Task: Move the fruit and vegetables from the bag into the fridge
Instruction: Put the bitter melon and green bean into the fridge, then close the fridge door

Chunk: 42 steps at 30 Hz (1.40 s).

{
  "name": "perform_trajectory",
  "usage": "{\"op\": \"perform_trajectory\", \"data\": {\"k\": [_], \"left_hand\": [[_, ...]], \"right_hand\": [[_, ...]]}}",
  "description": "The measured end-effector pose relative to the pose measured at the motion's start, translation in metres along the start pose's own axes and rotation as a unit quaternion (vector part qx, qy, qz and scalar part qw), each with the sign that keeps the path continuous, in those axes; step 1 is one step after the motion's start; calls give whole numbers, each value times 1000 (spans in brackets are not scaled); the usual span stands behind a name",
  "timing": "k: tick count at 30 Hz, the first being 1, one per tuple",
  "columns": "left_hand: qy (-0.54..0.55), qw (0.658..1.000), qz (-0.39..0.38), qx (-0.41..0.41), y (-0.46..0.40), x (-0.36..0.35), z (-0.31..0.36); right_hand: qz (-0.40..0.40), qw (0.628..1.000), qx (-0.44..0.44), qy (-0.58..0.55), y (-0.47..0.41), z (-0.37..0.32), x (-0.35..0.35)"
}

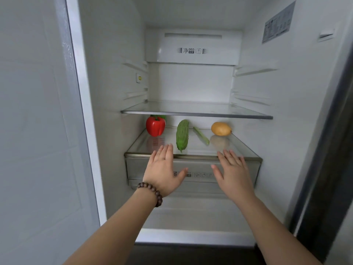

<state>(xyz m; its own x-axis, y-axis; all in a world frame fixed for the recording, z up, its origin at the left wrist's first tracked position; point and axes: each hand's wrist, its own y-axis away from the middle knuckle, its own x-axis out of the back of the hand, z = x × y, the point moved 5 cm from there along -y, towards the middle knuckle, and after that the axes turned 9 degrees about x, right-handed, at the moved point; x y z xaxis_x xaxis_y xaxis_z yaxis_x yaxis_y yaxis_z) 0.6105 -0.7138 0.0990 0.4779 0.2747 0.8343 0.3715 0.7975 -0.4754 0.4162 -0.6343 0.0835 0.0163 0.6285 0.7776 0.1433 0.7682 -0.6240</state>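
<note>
The fridge stands open before me. On its lower glass shelf (238, 148) lie a red bell pepper (155, 126) at the left, a bumpy green bitter gourd (182, 135) in the middle, a thin pale green stalk (201, 136) beside it, and a yellow mango (221, 128) at the right. My left hand (164, 171), with a bead bracelet on the wrist, is stretched out flat and empty at the shelf's front edge. My right hand (233, 173) is held flat and empty the same way, further right. The bag is out of view.
An upper glass shelf (196, 112) holds nothing. A clear drawer (137, 169) sits under the lower shelf, behind my hands. The fridge's left wall (107, 92) and a dark door edge (332, 150) on the right bound the opening.
</note>
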Motion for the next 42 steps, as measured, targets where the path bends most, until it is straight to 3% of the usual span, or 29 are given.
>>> {"op": "perform_trajectory", "data": {"k": [7,22,28,32,37,42], "left_hand": [[-14,998,-51,14,66,14,-2],[16,992,-113,-52,281,49,22],[63,989,-108,-80,335,66,64],[77,987,-115,-83,356,73,90],[83,987,-116,-72,375,78,119],[75,990,-111,-46,388,83,134]], "right_hand": [[-53,996,-26,-62,75,-27,27],[-37,993,-101,-38,312,-98,116],[66,986,-119,100,380,-66,211],[91,962,-185,181,402,-16,277],[-49,928,-296,220,443,60,305],[-54,936,-225,265,458,66,305]]}}
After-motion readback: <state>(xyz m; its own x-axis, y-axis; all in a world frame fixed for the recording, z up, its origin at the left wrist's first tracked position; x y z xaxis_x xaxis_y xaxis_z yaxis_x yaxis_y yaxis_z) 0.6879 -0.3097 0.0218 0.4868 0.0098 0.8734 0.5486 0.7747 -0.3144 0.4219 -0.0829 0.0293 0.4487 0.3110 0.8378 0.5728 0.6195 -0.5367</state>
